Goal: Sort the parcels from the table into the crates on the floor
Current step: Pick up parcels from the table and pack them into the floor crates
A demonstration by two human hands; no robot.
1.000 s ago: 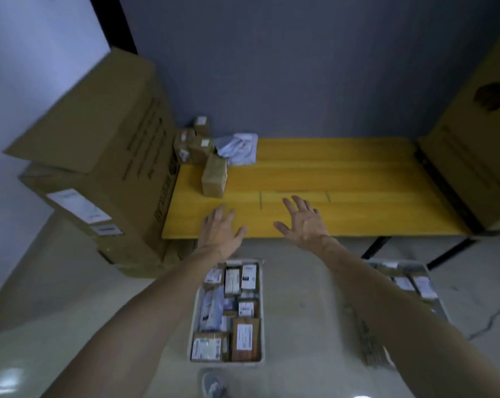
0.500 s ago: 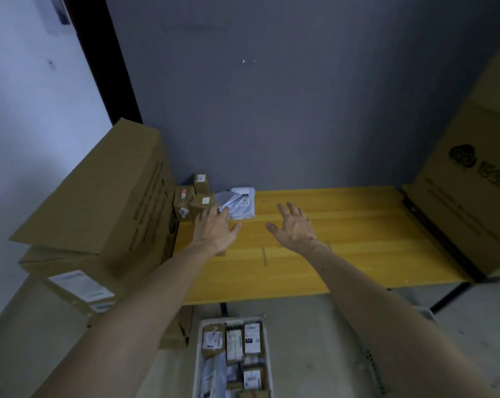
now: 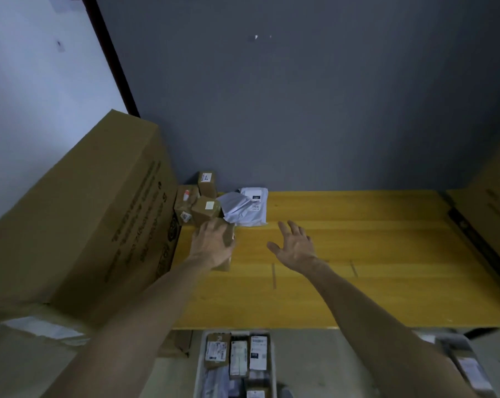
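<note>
Step in hand: picking the next parcel off the desk. Your left grip [image 3: 212, 242] lies on top of the oblong cardboard parcel [image 3: 223, 265], which sits at the left end of the yellow desk [image 3: 372, 254], just in front of the pile. The palm covers most of it and the thumb is by its right edge. It's blurred, so I cannot tell if the fingers are wrapped round it or just laid flat. Your right grip [image 3: 296, 245] is spread wide, holds nothing and hovers over bare desk near the white poly mailers [image 3: 247, 211].

To do it well:
- **Grasp:** get your thumb on one long side and fingers on the other before you lift. Palm-only contact will likely let it slide. It looks like a light rigid box, so one hand should do.
- **Lift:** go straight up first. The small cardboard boxes [image 3: 205, 214] are just behind it, piled loosely against the big carton [image 3: 85, 214], and a dragging pull could knock them. The mailers touch that pile too; they look floppy and may get swept along.
- **Free hand:** use the right grip to pinch a mailer by an edge in the same pass, or to steady the pile.
- **Sorting:** no label shows on the parcel now, so check it once it's lifted.
- **Placing:** the white crate [image 3: 199, 363] is on the floor below the desk's near edge, and the part in view is full of parcels. A second crate [image 3: 449, 338] shows partly at lower right. I cannot tell which one this parcel goes in. Set it into a gap, don't toss it.
</note>
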